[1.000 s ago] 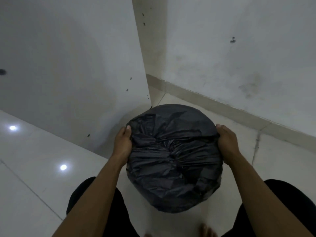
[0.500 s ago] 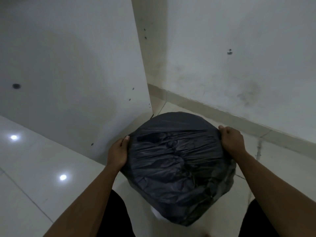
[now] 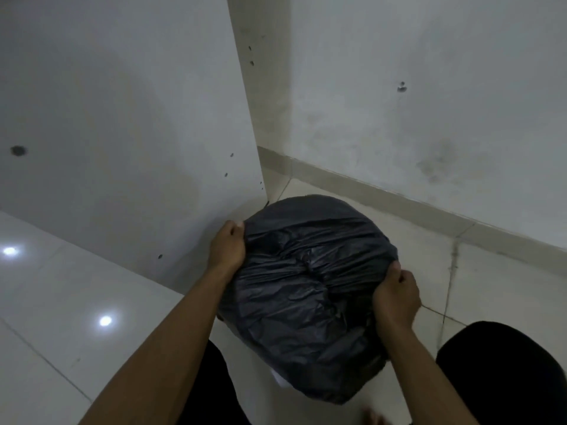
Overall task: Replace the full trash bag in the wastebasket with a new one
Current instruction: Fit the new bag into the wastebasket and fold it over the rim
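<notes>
One view on record: a wide-angle camera worn on my head, facing forward and steeply down. It sits close above the work. My left hand (image 3: pixel 227 248) and right hand (image 3: pixel 397 294) reach in from the bottom edge and lie in the lower middle of the frame, either side of the trash bag (image 3: pixel 306 286). The floor (image 3: pixel 61 302) fills the lower left. The upper half takes in the white panel (image 3: pixel 122 102), the wall (image 3: pixel 429 87) and the baseboard (image 3: pixel 368 191) beyond.
</notes>
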